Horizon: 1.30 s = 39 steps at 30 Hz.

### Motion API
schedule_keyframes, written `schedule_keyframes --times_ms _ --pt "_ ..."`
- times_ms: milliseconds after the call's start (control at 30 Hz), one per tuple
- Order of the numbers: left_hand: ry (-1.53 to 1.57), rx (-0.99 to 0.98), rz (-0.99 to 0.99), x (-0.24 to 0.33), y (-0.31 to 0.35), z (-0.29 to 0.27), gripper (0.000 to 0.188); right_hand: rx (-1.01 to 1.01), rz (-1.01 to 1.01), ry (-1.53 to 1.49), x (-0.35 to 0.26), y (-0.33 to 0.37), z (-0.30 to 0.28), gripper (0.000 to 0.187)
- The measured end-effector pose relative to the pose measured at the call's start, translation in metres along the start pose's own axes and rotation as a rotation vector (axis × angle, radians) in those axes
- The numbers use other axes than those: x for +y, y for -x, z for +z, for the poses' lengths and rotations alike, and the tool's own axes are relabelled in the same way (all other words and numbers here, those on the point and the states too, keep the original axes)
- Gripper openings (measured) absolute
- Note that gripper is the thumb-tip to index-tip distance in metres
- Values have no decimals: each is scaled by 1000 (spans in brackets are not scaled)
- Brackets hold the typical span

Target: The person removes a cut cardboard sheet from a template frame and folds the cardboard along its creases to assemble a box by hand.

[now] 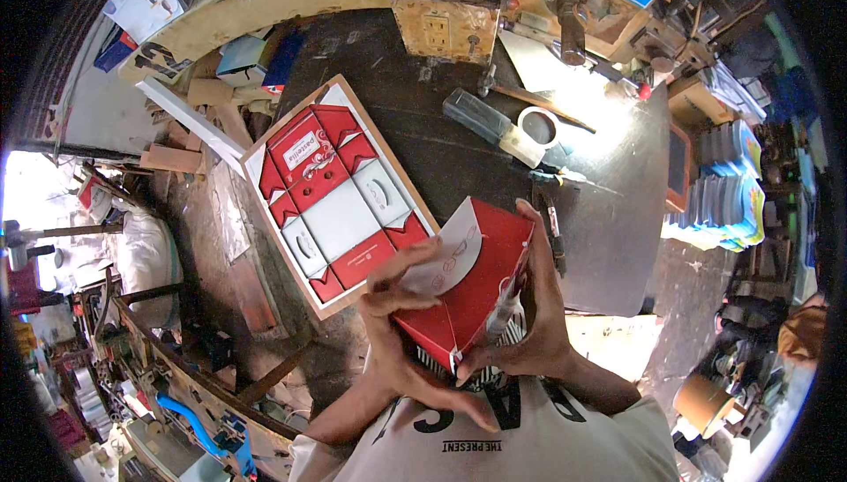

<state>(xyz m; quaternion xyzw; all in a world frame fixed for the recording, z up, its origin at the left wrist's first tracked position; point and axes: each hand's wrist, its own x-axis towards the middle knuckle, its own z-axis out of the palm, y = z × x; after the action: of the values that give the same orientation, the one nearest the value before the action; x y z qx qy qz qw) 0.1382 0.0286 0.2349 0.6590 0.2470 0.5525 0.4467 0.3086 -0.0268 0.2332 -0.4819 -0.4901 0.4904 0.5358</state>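
Close to my chest, a red and white carton box [463, 279] is folded up into shape and tilted. My left hand [397, 332] grips its left side, fingers bent over the white part. On the other side my right hand [543, 323] clasps the box, its thumb near the lower corner and its fingers along the far right edge. Just left of the box lies a brown-edged board [344, 301] bearing a flat, creased red and white carton sheet [340, 217]. The underside of the held box is hidden.
On the dark table [397, 103] lie a hammer [538, 103], a roll of tape [537, 127], a clear plastic case [476, 114] and a screwdriver [578, 178]. A wooden socket box [441, 19] stands at the back. Stacks of blue printed packs [723, 191] are at right.
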Motion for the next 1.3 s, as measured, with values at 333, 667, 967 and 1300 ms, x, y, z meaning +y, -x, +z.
schedule_keyframes --times_ms 333,667,967,1300 --pt "-121 219 -136 -8 -9 -1 95 107 55 110 -24 -19 10 113" --pt "190 683 -311 -14 -48 -7 44 63 34 -317 -1 -37 22 117" --pt "89 787 -381 -19 -49 8 36 66 130 -376 5 -33 20 130" --pt "214 687 -419 -29 -45 5 40 190 153 -347 6 -38 17 106"
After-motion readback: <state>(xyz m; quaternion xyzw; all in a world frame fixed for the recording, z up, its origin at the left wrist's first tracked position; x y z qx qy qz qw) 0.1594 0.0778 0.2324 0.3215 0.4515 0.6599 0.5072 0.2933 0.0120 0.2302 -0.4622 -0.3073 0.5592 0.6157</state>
